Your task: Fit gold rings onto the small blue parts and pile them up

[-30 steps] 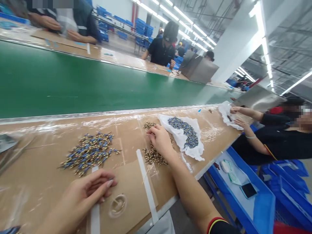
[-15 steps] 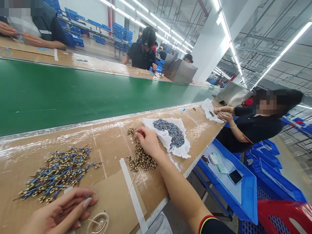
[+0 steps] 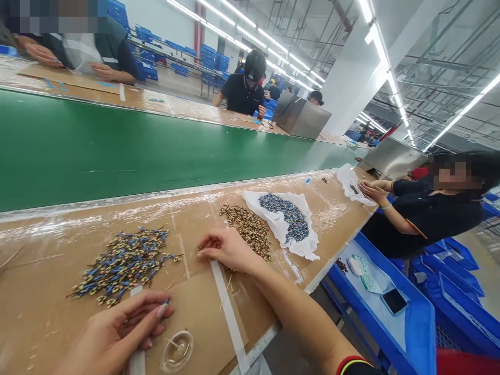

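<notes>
My left hand [image 3: 130,324] is closed in a pinch, with the tip of a small blue part [image 3: 166,301] showing between thumb and fingers. Beside it lies a heap of small parts with blue, cream and dark ends [image 3: 121,263]. My right hand [image 3: 226,249] is closed, fingertips together above the table; whatever they hold is too small to make out. Just beyond that hand is a pile of small brown and cream pieces [image 3: 250,229]. A small round clear dish [image 3: 177,351] with a thin stick in it stands on a cardboard sheet [image 3: 203,317] between my hands.
Small blue-and-yellow pieces [image 3: 287,213] lie on a white plastic bag [image 3: 312,247]. A green conveyor belt [image 3: 117,151] runs behind the table. To the right, a blue tray [image 3: 422,323] holds a phone [image 3: 394,301]. Co-workers sit at the right and across the belt.
My right hand has left the brown pile and come left and nearer, over the tape on the cardboard. My left hand keeps its pinch. The whole view has shifted slightly.
</notes>
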A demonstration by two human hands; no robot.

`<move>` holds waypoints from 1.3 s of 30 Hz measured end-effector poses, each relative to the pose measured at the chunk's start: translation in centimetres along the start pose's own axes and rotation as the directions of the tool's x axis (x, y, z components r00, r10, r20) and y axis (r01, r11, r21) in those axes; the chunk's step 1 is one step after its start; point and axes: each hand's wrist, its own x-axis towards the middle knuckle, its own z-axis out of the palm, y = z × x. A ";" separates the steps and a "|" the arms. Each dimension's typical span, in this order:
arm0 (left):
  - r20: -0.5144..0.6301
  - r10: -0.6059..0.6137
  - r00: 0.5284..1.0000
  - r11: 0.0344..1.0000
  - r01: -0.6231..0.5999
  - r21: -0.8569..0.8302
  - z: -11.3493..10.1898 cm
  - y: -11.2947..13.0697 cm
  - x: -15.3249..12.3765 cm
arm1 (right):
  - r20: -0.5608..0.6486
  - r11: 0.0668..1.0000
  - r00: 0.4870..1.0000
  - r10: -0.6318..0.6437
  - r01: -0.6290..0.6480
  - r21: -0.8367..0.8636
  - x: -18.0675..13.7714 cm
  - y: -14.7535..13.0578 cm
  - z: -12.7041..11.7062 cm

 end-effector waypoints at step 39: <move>-0.159 0.244 0.957 0.968 -0.228 0.108 0.9 2.5 -2.6 | 0.183 0.807 0.955 0.234 -0.295 0.511 -4.8 -3.2 5.9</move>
